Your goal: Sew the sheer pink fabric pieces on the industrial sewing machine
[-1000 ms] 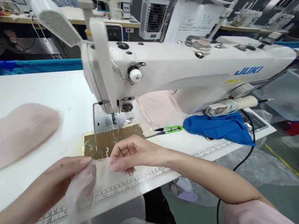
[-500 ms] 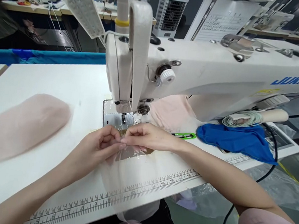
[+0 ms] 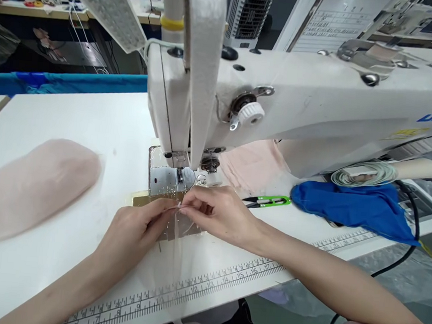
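Both hands meet just in front of the needle area of a white sewing machine (image 3: 312, 97). My left hand (image 3: 128, 237) is closed, thumb and forefinger pinching the edge of a thin sheer fabric strip (image 3: 175, 259). Pressed close to its right, my right hand (image 3: 221, 215) pinches the same edge between its fingertips. From the fingers the strip hangs down over the table's front edge; being nearly transparent, its outline is hard to follow. Behind the fingertips are the presser foot (image 3: 180, 175) and the shiny metal plate (image 3: 159, 180).
A sheer pale pink fabric piece (image 3: 40, 187) lies at left. Folded pink fabric (image 3: 253, 163), green thread snips (image 3: 273, 201) and a blue cloth (image 3: 351, 206) lie right of the needle. Printed ruler markings (image 3: 205, 288) run along the front edge. A lamp (image 3: 108, 9) hangs above.
My hands have shifted slightly and drawn a small gap apart at the fingertips, with the fabric edge showing between them. The view has moved closer to the machine.
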`<action>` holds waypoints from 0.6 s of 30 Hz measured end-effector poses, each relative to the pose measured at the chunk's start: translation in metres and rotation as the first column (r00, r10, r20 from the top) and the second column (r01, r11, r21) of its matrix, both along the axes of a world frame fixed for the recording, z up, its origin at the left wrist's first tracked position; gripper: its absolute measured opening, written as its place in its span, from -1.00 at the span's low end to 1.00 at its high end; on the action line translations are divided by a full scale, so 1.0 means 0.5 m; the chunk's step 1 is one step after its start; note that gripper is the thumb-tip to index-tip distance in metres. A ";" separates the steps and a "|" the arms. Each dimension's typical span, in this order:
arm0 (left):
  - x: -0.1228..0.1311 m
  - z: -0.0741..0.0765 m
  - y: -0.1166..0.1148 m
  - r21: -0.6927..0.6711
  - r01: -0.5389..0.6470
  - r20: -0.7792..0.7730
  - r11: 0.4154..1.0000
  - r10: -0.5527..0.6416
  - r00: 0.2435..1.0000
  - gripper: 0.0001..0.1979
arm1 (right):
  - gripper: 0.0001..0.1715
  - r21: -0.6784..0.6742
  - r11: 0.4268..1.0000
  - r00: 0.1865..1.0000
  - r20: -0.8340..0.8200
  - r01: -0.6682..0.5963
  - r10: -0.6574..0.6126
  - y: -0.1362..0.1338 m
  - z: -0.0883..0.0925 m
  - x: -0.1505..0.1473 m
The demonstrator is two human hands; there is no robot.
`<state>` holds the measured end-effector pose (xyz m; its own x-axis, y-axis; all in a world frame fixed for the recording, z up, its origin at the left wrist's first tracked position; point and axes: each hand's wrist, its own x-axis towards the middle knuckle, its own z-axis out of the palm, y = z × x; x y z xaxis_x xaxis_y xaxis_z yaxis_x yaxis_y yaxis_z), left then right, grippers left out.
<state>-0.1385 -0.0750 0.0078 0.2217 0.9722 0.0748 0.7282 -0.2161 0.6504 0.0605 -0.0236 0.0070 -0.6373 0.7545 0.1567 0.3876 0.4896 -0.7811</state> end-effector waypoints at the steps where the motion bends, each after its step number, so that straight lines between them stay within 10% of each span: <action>1: -0.001 -0.002 -0.001 0.006 -0.004 0.006 1.000 0.004 1.000 -0.75 | -0.92 0.015 1.000 1.000 -0.004 0.001 -0.001 -0.001 0.000 0.000; 18: -0.009 -0.006 -0.007 0.280 -0.004 -0.041 0.960 0.016 0.999 -0.82 | -0.84 0.067 0.996 0.998 -0.036 -0.056 0.058 -0.009 0.001 0.000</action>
